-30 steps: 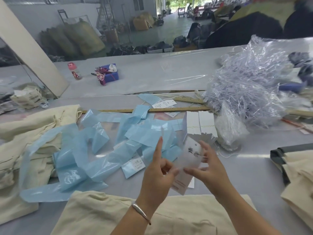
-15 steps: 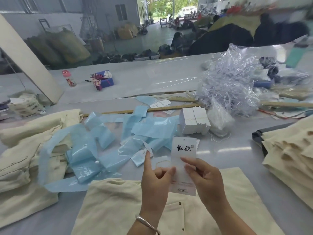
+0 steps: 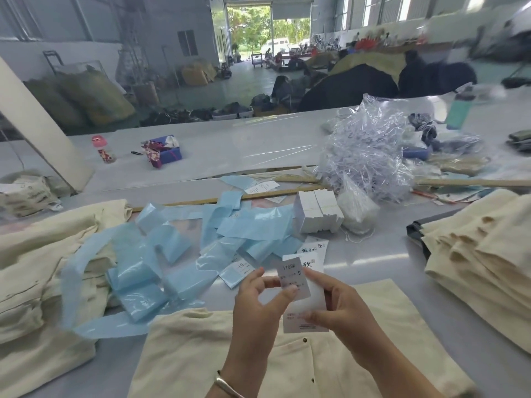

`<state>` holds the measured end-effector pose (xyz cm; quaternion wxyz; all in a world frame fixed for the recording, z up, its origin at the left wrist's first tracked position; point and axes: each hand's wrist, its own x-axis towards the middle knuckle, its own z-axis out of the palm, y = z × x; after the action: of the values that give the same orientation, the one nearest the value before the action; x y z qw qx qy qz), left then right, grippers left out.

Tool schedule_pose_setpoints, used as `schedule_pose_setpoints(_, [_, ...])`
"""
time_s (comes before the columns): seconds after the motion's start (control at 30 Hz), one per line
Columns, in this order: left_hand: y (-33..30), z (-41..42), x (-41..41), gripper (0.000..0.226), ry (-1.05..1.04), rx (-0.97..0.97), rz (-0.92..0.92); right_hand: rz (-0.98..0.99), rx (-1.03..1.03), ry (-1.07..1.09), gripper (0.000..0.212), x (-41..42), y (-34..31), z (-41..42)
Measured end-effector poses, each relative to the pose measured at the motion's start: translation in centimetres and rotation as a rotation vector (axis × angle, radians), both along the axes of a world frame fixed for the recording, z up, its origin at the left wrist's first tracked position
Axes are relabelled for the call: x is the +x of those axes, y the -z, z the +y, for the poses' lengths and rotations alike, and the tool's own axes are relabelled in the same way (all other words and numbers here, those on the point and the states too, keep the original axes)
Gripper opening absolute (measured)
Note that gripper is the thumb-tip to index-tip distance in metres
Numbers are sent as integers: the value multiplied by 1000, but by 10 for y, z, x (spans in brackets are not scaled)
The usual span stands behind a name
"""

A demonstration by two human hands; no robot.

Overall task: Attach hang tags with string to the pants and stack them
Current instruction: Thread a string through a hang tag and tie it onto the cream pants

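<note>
Holding two paper tags above a pair of cream pants [image 3: 201, 354] spread on the grey table [image 3: 373, 254], both hands work at the lower centre of the view. Left hand [image 3: 258, 305]: thumb and fingers pinch a small grey size tag [image 3: 293, 275] printed "1103#" and "S". Right hand [image 3: 342, 305]: fingers curl round a larger white hang tag [image 3: 311, 285] that stands behind the small one, its printed lower edge showing beneath the hands. A silver bangle [image 3: 227, 386] circles the left wrist. Another printed hang tag [image 3: 313, 247] lies flat on the table just beyond the hands. Left of the hands: a loose heap of pale blue plastic sleeves [image 3: 161, 254], partly overlapping a pile of cream pants [image 3: 37, 268] at the left edge. Right edge: a neat stack of folded cream pants [image 3: 482, 254]. Behind the hands: a banded block of white tags [image 3: 317, 211], beside it a bundle of white string [image 3: 356, 209], and beyond these a tangle of clear plastic [image 3: 370, 156]. A long wooden ruler [image 3: 201, 200] lies across the table behind the blue sleeves. Whether any string is threaded through the held tags cannot be told.
</note>
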<state>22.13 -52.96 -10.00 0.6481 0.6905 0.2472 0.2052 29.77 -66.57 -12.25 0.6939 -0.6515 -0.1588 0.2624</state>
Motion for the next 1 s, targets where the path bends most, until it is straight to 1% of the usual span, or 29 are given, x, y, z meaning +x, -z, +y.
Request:
schedule_pose_setpoints(0.1, [3,1,-3,7,12,-78,5,-36,3,-22,76,-1,-3,3])
schedule_pose_setpoints(0.17, [3,2,-5,7,7,-91,10,-37,5,-19,78,-2,-5,5])
schedule_pose_setpoints(0.23, [3,2,-6,7,9,-83,11,-32,12,-16,79,-3,-6,5])
schedule_pose_setpoints(0.4, [1,0,-5,9,34,-59,38,-71,20,-54,73,-7,-10,5])
schedule_pose_setpoints(0.5, [2,-3,-6,11,38,-22,54,-74,8,-43,77,-8,-9,4])
schedule_pose_setpoints(0.67, [3,-5,-4,13,34,-40,52,-71,9,-51,80,-7,-12,0])
schedule_pose_setpoints(0.77, [5,-7,-3,14,32,-2,50,-70,7,-45,83,-9,-14,-2])
schedule_pose_setpoints(1.0, [6,-9,-2,18,28,152,39,-71,19,-35,76,-10,-17,-2])
